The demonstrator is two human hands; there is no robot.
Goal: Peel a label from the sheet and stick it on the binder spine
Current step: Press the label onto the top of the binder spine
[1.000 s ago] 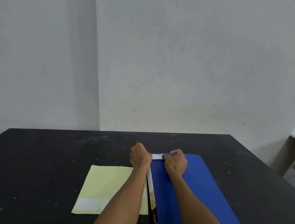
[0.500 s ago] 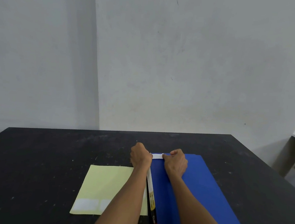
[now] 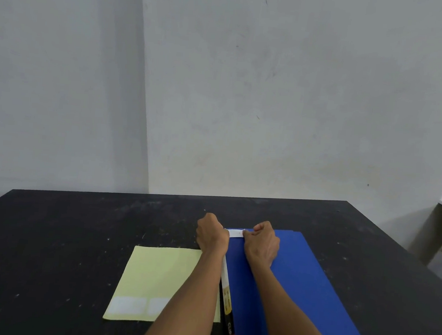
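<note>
We find almost nothing legible. On the binder spine [image 3: 228,324], running toward us between our forearms and behind both hands, a black strip carries white letters that seem to begin "CL", the rest too small to make out. A yellow patch on the spine just ahead of them bears dark print, unreadable.

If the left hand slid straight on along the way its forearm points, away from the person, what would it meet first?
Probably nothing: beyond the left hand lies only bare black table up to its far edge, then the wall behind. Depth past the knuckles is hard to judge.
</note>
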